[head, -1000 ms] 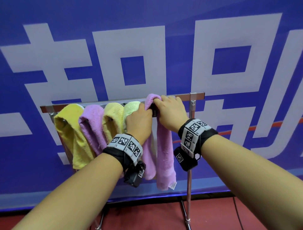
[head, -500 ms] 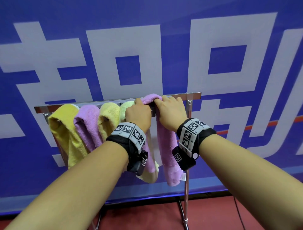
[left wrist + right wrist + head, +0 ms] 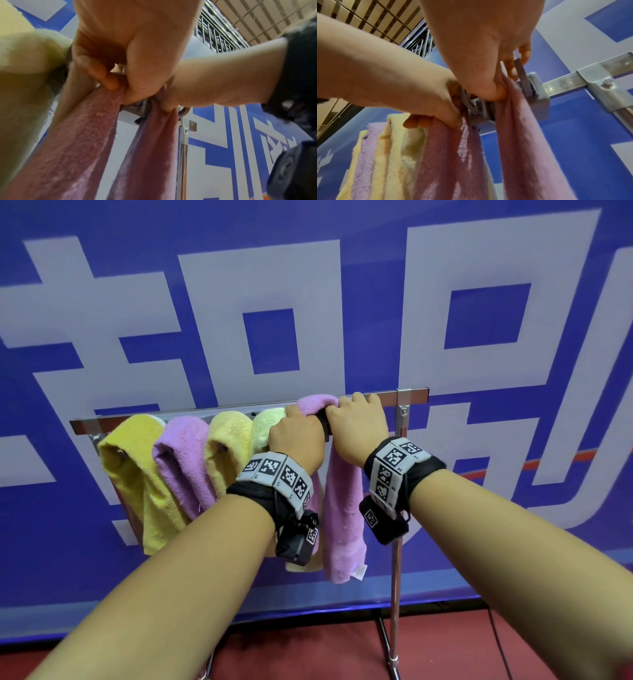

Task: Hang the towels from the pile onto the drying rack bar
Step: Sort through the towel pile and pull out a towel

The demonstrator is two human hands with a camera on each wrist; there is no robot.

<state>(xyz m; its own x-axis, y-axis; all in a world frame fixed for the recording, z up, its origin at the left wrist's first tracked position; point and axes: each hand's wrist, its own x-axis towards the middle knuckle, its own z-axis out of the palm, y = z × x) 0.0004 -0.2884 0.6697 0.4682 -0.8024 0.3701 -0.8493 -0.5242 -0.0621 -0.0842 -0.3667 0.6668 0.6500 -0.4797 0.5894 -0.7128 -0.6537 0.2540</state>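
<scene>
A pink-purple towel [image 3: 342, 508] is draped over the metal rack bar [image 3: 412, 394], with both ends hanging down. My left hand [image 3: 298, 419] grips the towel's fold at the bar from the left. In the left wrist view, its thumb and fingers [image 3: 109, 79] pinch the cloth [image 3: 82, 142]. My right hand [image 3: 356, 409] curls over the bar and the fold from the right. Its thumb [image 3: 493, 93] presses the cloth [image 3: 522, 135] below the bar [image 3: 565, 82]. The towel pile is out of sight.
Left of my hands, several towels hang on the bar: yellow [image 3: 133, 474], purple [image 3: 185, 460], pale yellow [image 3: 226, 450] and light green [image 3: 265, 428]. A rack post [image 3: 395, 594] stands at the right. A blue and white banner [image 3: 308, 302] is close behind.
My left hand rose from just under the bar up onto the towel's fold. The hanging front end of the towel was drawn a little upward. The right hand stayed on the bar.
</scene>
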